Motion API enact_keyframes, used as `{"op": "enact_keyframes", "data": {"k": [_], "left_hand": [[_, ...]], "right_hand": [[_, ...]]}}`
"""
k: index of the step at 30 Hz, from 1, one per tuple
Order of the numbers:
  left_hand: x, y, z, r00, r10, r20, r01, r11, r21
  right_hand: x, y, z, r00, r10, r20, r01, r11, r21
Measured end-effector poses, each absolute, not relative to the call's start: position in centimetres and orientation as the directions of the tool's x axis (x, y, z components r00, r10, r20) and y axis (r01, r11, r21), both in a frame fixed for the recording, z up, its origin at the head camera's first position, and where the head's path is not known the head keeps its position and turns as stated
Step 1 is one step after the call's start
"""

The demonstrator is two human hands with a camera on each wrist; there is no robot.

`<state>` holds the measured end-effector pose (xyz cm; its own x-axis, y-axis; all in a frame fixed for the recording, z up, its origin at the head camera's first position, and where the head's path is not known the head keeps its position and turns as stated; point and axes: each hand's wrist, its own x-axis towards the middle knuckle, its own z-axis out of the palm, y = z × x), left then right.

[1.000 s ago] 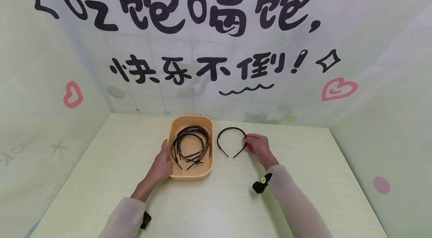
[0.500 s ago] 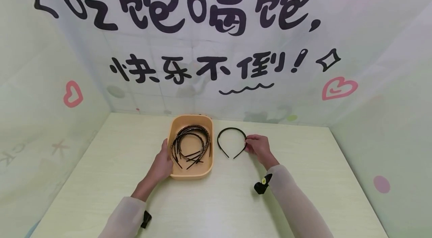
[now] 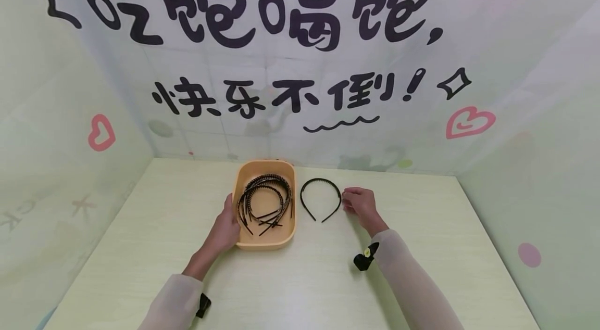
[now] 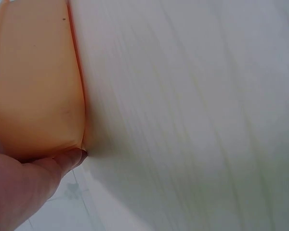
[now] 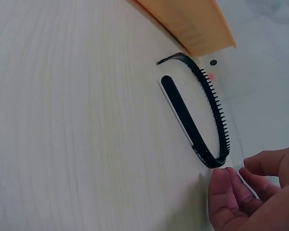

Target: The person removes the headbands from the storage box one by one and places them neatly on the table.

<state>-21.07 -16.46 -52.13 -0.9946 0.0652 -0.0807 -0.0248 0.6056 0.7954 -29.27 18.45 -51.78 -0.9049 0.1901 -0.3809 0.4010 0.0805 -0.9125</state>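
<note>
An orange plastic box (image 3: 265,246) stands on the table near the back wall, with several dark toothed headbands (image 3: 286,190) heaped inside. My left hand (image 3: 226,226) grips the box by its left side; the left wrist view has the fingertips (image 4: 73,159) at the bottom edge of the box wall. To the right of the box, a single black headband (image 5: 184,111) lies on the table, its ends toward me. My right hand (image 3: 361,206) is just right of this headband, fingers bent and thumb (image 5: 264,162) apart from them, holding nothing.
The pale wood-grain table (image 3: 300,288) is bounded by a printed back cloth (image 3: 281,137) with black lettering and by cloth sides. A small black camera (image 3: 363,260) is strapped at the right wrist, another (image 3: 203,305) at the left.
The right thumb and fingers have let go of the single headband, which has shifted slightly left and toward me. My left hand and the box have stayed in place.
</note>
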Motion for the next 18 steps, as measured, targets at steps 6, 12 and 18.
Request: {"op": "enact_keyframes", "data": {"k": [6,12,18], "left_hand": [[-21.0,-16.6,-52.1,-0.995,0.062,-0.073,-0.020,0.608,0.794],[-21.0,-16.5,-52.2,-0.996,0.066,-0.062,-0.010,0.603,0.798],[-21.0,-16.5,-52.2,-0.996,0.066,-0.056,-0.006,0.596,0.803]], "right_hand": [[-28.8,16.8,-50.5,-0.924,0.146,-0.353,0.368,0.085,-0.926],[-28.2,14.6,-49.2,-0.950,0.001,-0.311,0.310,0.052,-0.949],[-27.3,12.2,-47.7,-0.953,-0.142,-0.268,0.267,0.025,-0.963]]}}
